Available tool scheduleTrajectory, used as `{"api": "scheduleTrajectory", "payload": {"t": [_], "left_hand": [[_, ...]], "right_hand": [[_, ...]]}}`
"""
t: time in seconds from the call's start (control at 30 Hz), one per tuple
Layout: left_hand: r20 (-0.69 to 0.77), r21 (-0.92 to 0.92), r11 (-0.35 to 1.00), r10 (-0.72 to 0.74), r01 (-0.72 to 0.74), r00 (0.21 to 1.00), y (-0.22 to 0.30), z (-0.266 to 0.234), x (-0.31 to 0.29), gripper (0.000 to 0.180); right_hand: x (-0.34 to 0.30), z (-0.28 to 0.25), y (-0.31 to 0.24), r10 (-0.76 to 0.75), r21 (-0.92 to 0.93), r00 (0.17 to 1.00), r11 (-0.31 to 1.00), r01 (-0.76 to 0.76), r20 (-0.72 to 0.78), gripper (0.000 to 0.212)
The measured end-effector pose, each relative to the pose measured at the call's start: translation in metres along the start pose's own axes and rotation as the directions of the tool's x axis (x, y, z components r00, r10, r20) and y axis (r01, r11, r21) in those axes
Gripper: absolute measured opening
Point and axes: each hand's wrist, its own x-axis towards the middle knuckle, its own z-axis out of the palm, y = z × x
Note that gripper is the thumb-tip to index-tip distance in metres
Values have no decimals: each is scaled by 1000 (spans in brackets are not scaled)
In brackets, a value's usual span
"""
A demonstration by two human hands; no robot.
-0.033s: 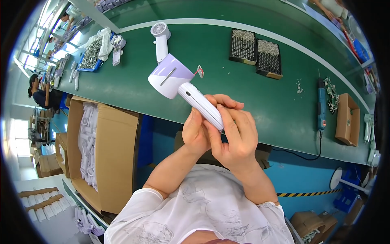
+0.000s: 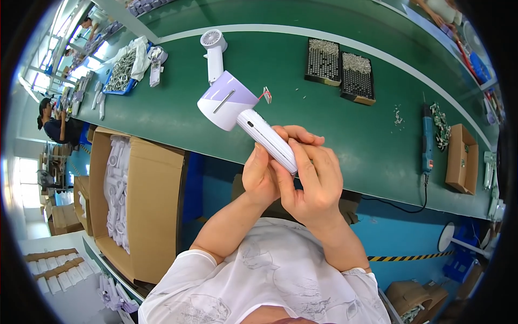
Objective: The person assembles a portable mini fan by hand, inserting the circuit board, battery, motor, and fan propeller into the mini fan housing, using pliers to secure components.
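Note:
Both my hands hold a white and lilac handheld fan (image 2: 229, 101) over the near edge of the green table, its wide head up and to the left. My left hand (image 2: 260, 174) is closed round the lower end of the ribbed handle. On the other side, my right hand (image 2: 315, 175) presses thumb and fingers on that same end. A small white part on red wires (image 2: 266, 95) sticks out beside the fan's head. Behind it, another white fan (image 2: 214, 54) lies on the table, partly covered by the held one.
Black trays of small metal parts (image 2: 356, 75) stand at the back. To the right lie a blue electric screwdriver (image 2: 427, 137), circuit boards (image 2: 441, 125) and a small cardboard box (image 2: 462, 159). A large carton (image 2: 156, 205) of white parts stands left; a blue tray (image 2: 129, 86) sits behind.

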Motion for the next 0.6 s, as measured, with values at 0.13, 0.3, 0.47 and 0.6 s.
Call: {"api": "scheduleTrajectory", "payload": {"t": [0.13,0.3,0.47,0.6], "left_hand": [[0,-16,1000,8,-8,1000,-2,-4,-2,44],[-11,-21,1000,20,-20,1000,-3,-2,-2,44],[-47,-39,999,15,-17,999,-5,-1,-2,44],[-94,-43,999,29,-34,995,-6,1,-2,44]], "right_hand": [[-1,1,0,-5,4,1000,1000,5,-1,40],[-1,1,-1,-14,6,1000,1000,14,-6,39],[-1,4,-2,-15,7,1000,1000,15,-16,38],[0,6,-1,-28,6,999,1000,29,-14,36]]}}
